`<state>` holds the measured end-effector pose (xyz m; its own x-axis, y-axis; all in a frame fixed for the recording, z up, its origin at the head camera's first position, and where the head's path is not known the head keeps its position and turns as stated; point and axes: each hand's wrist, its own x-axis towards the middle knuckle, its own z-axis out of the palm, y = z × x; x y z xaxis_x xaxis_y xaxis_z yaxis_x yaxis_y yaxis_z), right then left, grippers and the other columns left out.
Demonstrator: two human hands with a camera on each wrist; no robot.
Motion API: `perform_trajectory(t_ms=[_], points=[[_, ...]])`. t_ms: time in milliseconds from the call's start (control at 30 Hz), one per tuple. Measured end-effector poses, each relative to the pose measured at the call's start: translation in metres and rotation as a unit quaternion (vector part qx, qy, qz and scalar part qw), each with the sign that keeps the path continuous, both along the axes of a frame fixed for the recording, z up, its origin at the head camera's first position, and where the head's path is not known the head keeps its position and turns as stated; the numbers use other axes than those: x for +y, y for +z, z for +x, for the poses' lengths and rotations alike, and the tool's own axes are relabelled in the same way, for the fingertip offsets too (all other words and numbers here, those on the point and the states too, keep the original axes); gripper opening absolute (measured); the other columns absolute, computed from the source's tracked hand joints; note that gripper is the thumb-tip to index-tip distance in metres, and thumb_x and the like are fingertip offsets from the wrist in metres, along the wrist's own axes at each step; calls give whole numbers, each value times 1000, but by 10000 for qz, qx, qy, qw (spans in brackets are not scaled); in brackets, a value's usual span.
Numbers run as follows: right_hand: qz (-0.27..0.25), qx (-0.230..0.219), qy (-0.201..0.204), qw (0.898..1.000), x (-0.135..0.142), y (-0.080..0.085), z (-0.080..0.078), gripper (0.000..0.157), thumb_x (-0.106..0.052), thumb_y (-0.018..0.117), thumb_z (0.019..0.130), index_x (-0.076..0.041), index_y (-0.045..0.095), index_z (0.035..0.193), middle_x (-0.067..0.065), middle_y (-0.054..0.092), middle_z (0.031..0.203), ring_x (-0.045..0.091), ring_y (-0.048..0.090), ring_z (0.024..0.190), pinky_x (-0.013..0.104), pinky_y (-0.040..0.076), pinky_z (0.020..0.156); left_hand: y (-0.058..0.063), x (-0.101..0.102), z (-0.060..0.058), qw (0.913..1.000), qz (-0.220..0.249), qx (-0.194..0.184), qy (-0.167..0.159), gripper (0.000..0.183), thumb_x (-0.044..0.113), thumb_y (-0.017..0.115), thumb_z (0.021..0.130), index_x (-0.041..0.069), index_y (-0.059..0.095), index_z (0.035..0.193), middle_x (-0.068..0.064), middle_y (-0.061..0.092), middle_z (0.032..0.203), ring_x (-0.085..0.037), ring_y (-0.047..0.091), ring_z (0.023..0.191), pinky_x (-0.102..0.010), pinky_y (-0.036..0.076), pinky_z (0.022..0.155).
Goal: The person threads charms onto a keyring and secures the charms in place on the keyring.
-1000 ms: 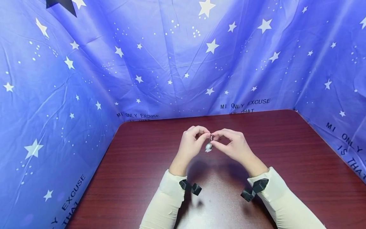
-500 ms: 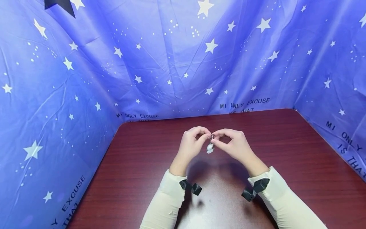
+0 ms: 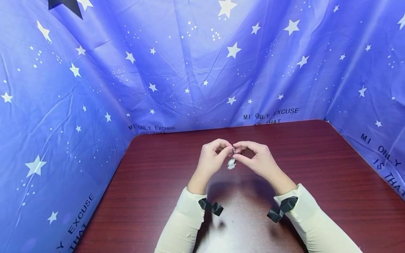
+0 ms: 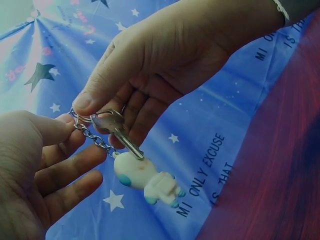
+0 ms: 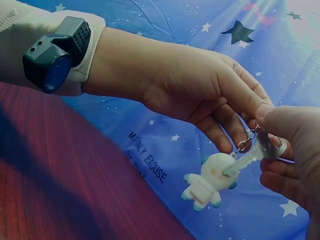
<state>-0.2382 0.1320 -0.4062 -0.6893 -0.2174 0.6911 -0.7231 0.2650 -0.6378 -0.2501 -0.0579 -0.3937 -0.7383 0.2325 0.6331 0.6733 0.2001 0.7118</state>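
From the head view, holding one keychain point(image 3: 231, 163) up over the table point(image 3: 152, 182), pinched between the left hand point(image 3: 210, 156) and the right hand point(image 3: 257, 158), neither of them released; with fingertips nearly meeting, and with the loose end dangling just below, about as near to one as to the other. Hanging in front of the far edge, well in from both side edges, with room over the table top to left and right; bounded beyond that far edge by a starry curtain point(image 3: 190, 70). From the left wrist, gripping with the right thumb on the metal ring point(image 4: 87, 118) and with left thumb and finger at the top of the chain point(image 4: 95, 137); impossible to tell whether also on the ring. Closer to the right fingers than to the left, a key point(image 4: 120, 132), with long axis slanting down and away from the pinch, tip first toward a white toy point(image 4: 137, 170). From the right wrist, slanting down-left instead, with its broad end just beside the right fingers; cannot tell whether touching the toy or merely overlapping.
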Motion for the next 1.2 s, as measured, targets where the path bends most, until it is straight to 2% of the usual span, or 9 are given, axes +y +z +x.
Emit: perform_trajectory(t_ms=[133, 333, 400, 533, 700, 867, 1000, 1200], points=[[-117, -72, 292, 9995, 0, 1, 1, 37, 11, 80, 78, 2, 72, 112, 8, 74, 88, 7, 67, 83, 24, 58, 78, 0, 0, 0, 9999, 105, -20, 27, 5, 4, 72, 92, 0, 70, 90, -10, 71, 74, -27, 67, 63, -22, 45, 53], [-113, -373, 306, 9988, 0, 4, 4, 30, 10, 81, 78, 1, 73, 106, 7, 70, 82, 4, 65, 79, 19, 56, 75, 0, 0, 0, 9999, -24, -64, 84, 5, 4, 72, 92, 2, 69, 89, -7, 71, 74, -18, 65, 61, -23, 47, 53], [-87, -453, 248, 9986, -1, 5, 5, 29, 11, 81, 77, 2, 73, 104, 8, 71, 83, 4, 65, 78, 19, 56, 74, -1, 0, 0, 9999, -43, -84, 48, 4, 4, 72, 92, 3, 69, 89, -7, 71, 74, -22, 66, 62, -24, 48, 53], [-61, -367, 297, 9989, -1, 4, 4, 32, 11, 81, 76, -1, 73, 104, 8, 73, 88, 6, 67, 81, 21, 57, 74, -1, 0, 0, 9999, -36, -118, -42, 7, 6, 71, 93, 1, 69, 90, -9, 71, 75, -32, 68, 64, -23, 49, 54], [-24, -92, 335, 9994, 0, 4, 3, 31, 9, 82, 77, -3, 74, 104, 7, 74, 90, 6, 67, 83, 19, 56, 75, 1, 0, 1, 9998, -180, -75, -18, 8, 7, 71, 94, 1, 69, 90, -8, 72, 76, -32, 69, 66, -23, 47, 53], [-47, -159, 277, 9995, 0, 5, 4, 27, 8, 83, 77, -2, 74, 101, 5, 71, 83, 4, 65, 78, 19, 56, 71, 1, 1, 2, 9994, -348, 47, 38, 6, 6, 71, 93, 2, 69, 90, -7, 72, 77, -24, 69, 66, -30, 51, 55], [-85, -379, 191, 9991, 0, 4, 4, 24, 5, 83, 78, -3, 74, 99, 4, 70, 81, 6, 66, 76, 20, 56, 71, 1, 1, 3, 9989, -421, 185, 53, 7, 7, 72, 93, 1, 69, 90, -7, 73, 78, -13, 69, 67, -30, 54, 57], [-66, -646, -130, 9978, 1, 4, 4, 19, 0, 83, 80, -5, 73, 96, 2, 69, 80, 8, 65, 73, 19, 55, 67, 1, 1, 3, 9971, -633, 393, 128, 8, 10, 71, 94, 3, 71, 91, -4, 71, 77, -4, 57, 63, -31, 51, 55]])
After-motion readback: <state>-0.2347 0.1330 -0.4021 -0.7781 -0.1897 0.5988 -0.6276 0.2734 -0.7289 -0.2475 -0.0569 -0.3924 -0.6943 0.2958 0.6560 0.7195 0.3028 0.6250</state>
